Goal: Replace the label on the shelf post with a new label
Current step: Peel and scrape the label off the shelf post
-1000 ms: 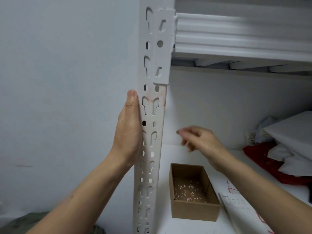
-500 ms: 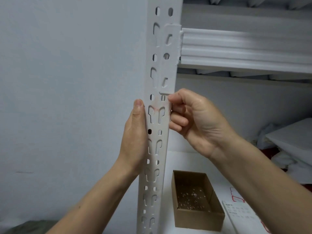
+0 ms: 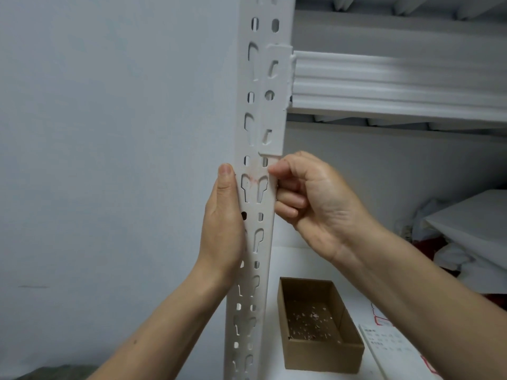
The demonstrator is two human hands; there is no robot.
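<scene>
Although only a faint pink label residue [image 3: 253, 180] shows on the front face of the shelf post [image 3: 256, 242], just below the end of the upper shelf beam [image 3: 397, 83], that patch looks like the weak point of the job. A new label stuck over leftover glue or paper crumbs would probably sit uneven and lift at its edges.

The right hand [image 3: 315, 204] is clenched, its fingers curled in and its thumb tip pressed to the post's right edge beside the residue. Whether a scrap is nipped there cannot be told. Picking so close to the cut-out slots, a nail could catch on a metal edge, or scraps could be pushed into the slots and stay there. The left hand [image 3: 222, 223] lies flat and relaxed along the post's left side, steadying it. If it slackens, hard scraping may rock the post.

Below on the lower shelf [image 3: 296, 259] stands an open cardboard box [image 3: 323, 360] with small scraps in its bottom. It sits to the right of the post, not under the patch, so loosened bits may miss it. A printed white sheet [image 3: 384, 344], probably the new labels, lies just beside the box, where falling crumbs could land on it.
</scene>
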